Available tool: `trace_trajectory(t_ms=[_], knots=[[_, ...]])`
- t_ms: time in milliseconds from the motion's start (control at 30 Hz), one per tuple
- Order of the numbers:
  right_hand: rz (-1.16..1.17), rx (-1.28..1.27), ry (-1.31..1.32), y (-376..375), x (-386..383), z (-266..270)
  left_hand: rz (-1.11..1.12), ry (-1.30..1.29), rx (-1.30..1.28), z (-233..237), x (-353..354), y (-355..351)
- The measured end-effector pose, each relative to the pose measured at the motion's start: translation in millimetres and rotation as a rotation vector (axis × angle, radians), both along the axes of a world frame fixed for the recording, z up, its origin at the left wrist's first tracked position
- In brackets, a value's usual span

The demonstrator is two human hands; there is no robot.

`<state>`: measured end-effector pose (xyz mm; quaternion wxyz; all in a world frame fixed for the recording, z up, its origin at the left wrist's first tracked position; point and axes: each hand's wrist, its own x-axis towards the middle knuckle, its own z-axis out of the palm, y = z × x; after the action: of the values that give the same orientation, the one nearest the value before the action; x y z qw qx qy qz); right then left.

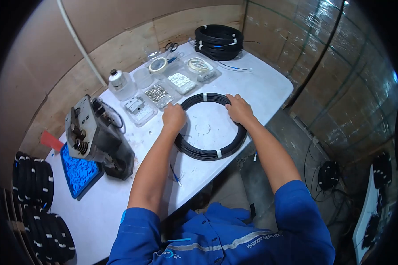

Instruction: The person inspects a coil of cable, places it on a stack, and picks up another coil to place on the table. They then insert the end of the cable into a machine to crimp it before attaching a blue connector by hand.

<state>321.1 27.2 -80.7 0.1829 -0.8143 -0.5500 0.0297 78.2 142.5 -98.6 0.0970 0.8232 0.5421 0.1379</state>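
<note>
A coil of black cable [194, 152], bound with white tape bands at its far and near sides, lies at the front edge of the white table. My left hand [174, 117] is closed around the coil's left side. On its upper right side my right hand [239, 108] grips it, thumb toward the inside of the ring. One cable end with a blue sleeve [176, 176] trails over the table below the coil. Another tip [255, 156] hangs past the table edge at the right.
A metal press [106, 137] stands left, beside a tray of blue pieces [82, 170]. Behind the coil are clear boxes of small metal parts [159, 94], tape rolls [158, 65], a white-capped bottle [118, 79] and scissors [171, 47]. Stacked coils [219, 42] sit at the back; more [33, 179] are left.
</note>
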Motion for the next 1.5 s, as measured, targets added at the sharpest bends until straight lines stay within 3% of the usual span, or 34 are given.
trace_trajectory(t_ms=[1500], knots=[[0.134,0.138,-0.042,7,9,-24,-0.016,-0.069,0.075,-9,-5,12]])
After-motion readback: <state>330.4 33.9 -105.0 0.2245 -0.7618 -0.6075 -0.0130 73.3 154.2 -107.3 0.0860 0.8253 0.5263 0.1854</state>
